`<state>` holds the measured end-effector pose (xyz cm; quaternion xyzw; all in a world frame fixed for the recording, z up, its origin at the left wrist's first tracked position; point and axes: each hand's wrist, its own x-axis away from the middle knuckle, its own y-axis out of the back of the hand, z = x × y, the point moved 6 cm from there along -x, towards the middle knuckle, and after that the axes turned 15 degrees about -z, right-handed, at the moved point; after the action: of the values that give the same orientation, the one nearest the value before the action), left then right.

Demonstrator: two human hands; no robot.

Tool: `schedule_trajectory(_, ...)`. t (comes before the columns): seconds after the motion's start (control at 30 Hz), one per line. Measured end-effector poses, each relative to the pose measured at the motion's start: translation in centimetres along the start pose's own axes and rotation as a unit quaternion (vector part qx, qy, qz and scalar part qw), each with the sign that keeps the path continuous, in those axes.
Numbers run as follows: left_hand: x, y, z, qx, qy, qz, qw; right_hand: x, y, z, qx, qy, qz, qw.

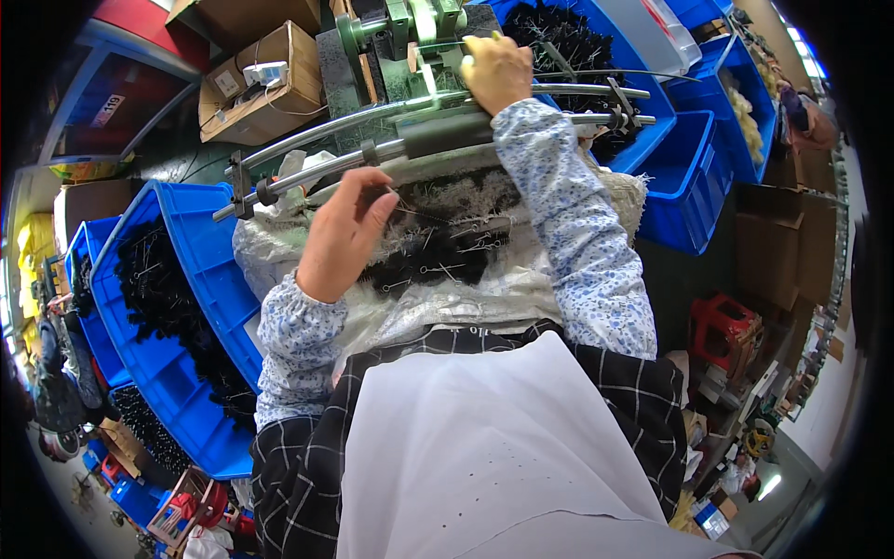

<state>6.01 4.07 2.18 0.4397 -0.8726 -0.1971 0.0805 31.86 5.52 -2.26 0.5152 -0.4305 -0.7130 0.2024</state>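
My right hand [498,73] reaches forward to a metal machine [424,33] with greenish light on it. Its fingers are bent together beside the machine's jaws; a thin line like a wire shows left of them, but what they grip is hidden. My left hand [346,233] hovers over a whitish woven sack [279,247], fingers curled toward the thumb; anything between them is too fine to make out. Dark bristly material and thin wire pieces with looped ends [445,270] lie on the sack in front of me.
Two curved metal rails [321,172], one with a dark padded sleeve [447,133], cross between me and the machine. Blue bins with black bristly pieces stand at left [209,252] and far right [643,74]. Another blue bin [694,200] is at right. A cardboard box [298,84] sits far left.
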Motion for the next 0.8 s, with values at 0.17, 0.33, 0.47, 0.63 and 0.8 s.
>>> schedule_trajectory(0.17,-0.6,1.4,0.7,0.112,-0.032,-0.05,0.992,-0.2,-0.2,-6.4,0.014,0.007,-0.006,1.0)
schedule_trajectory(0.33,-1.7,-0.7,0.5,0.21,-0.031,-0.031,0.977,-2.6,-1.5,-9.3,0.054,0.093,0.018,0.994)
schedule_trajectory(0.47,-1.9,-1.8,0.0,0.176,-0.045,-0.03,0.983,-3.5,0.5,-9.2,0.145,0.101,0.124,0.976)
schedule_trajectory(0.63,-2.6,-4.1,0.1,0.156,-0.057,-0.076,0.983,-1.3,6.9,-8.1,0.011,0.003,-0.034,0.999)
schedule_trajectory(0.8,-3.3,-6.2,-0.3,0.131,-0.064,-0.097,0.985,6.7,9.3,3.3,-0.388,-0.021,0.204,0.899)
